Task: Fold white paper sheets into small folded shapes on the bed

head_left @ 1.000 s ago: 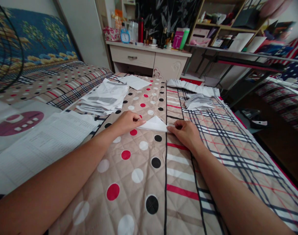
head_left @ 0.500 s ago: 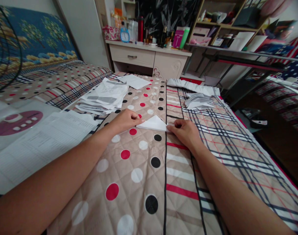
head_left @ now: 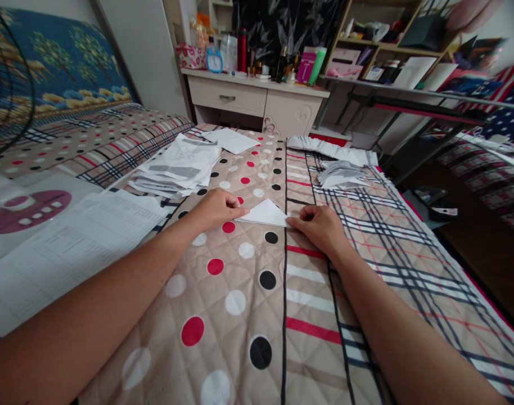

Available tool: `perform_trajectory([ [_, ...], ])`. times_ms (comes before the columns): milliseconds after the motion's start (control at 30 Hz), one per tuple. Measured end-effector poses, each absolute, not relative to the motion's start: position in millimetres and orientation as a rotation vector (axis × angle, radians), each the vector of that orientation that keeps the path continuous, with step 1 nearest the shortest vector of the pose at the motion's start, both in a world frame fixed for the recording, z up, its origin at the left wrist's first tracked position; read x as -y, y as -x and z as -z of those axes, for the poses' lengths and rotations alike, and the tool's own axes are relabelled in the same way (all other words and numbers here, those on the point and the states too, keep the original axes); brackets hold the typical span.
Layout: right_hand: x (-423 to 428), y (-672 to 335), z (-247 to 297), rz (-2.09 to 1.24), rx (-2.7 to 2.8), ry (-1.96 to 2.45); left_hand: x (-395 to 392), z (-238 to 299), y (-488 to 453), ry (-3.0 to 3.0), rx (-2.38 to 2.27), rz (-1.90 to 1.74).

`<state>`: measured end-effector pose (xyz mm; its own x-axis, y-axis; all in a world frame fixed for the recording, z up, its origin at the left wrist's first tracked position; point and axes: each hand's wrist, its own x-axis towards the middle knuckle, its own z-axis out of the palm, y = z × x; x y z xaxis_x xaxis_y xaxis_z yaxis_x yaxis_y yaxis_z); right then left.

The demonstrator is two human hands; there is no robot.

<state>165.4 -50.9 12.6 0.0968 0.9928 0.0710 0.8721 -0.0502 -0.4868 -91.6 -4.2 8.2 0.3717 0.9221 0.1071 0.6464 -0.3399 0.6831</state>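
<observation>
- a bedroom: a quilted bed point(head_left: 240, 304) in dots and plaid carries the work, with a dresser point(head_left: 257, 101) and crowded shelves behind.
- a white folded paper point(head_left: 265, 214) lies flat on the bed, between both hands.
- the left hand point(head_left: 217, 207) pinches its left corner, grip closed on the sheet; the right hand point(head_left: 320, 225) nips the right corner likewise.
- judged from the pose, a clean crease calls for level corners and firm pressure, since the quilt is soft.
- a stack of papers point(head_left: 176, 166) lies beyond the left hand, a small pile of folded pieces point(head_left: 341, 174) beyond the right.
- against the frame half a second earlier, hands and paper have barely shifted.
</observation>
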Motion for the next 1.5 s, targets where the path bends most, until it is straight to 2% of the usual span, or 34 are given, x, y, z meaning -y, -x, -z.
perform_trajectory([
  [1500, 52.4, -165.2, -18.9, -0.432, 1.833, 1.988, -1.9, 8.8, 96.8, -2.215, -1.371, -0.749],
])
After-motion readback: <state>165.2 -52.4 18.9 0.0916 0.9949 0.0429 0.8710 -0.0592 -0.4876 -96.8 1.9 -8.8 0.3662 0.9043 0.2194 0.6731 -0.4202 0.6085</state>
